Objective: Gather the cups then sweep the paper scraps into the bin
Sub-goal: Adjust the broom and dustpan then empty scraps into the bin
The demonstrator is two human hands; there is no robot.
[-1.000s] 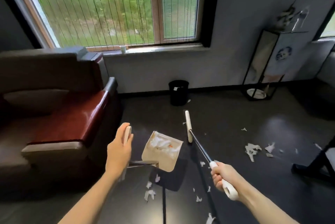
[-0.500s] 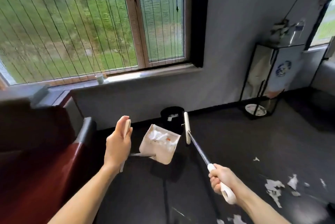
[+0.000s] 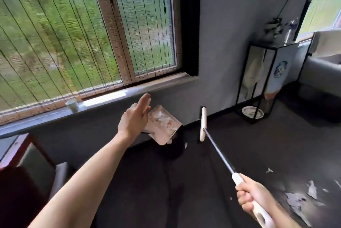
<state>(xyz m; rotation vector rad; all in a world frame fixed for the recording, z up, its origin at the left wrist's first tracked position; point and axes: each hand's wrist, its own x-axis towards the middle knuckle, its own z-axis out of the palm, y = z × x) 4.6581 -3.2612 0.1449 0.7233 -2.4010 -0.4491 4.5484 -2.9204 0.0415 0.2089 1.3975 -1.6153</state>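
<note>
The scraps I have gathered lie in the pan, white bits with a spot or two of orange. The pan hangs in the air, tipped on one corner, and its low corner sits just over the black bin, which stands on the floor against the wall under the window. One small white bit shows at the bin's right edge.

My left grip is raised in front of the pan's left side, back of the hand toward me, fingers stretched up and close together. The pan's handle is hidden behind that hand apart from a short dark rod running from the pan toward my palm, so I cannot tell whether this grip is clamped on it.

My right grip is wrapped tight round the white handle end of the broom. Its metal shaft runs up and left to the pale head, which stands on end just right of the bin, near it but not touching.

A pile of torn paper lies on the floor at the lower right, beside my right wrist, with one small piece apart from it, nearer the shaft. A pale cup stands upright on the sill, well left of the bin. In the far corner is a black-framed stand with a plate on its bottom shelf, and a dark red sofa fills the lower left.
</note>
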